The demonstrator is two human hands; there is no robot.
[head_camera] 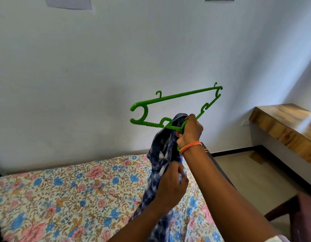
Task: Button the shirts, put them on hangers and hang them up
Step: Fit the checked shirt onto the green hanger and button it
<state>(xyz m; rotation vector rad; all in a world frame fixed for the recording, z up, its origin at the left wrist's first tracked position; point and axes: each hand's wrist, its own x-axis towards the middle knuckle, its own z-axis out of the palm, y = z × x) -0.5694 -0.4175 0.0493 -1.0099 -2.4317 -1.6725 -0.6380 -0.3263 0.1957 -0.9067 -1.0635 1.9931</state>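
Head view: floral bed (64,189) beneath, wooden shelf (282,123) right, white wall (81,67) behind.

A glossy green plastic hanger (175,109) and soft blue checked cotton-like shirt (161,154) sit under curled fingers (190,119); below them, matt floral bedsheet cloth (64,189); beyond, polished wooden shelf (287,123), matt painted wall (81,67).

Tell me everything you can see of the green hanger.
The green hanger looks like moulded plastic: a straight bar with small hooks, two notched shoulders, rounded ends. It is held in the air before the white wall, tilted, bar uppermost. The right hand grips its neck, the hook poking out below. The blue checked shirt is bunched against it.
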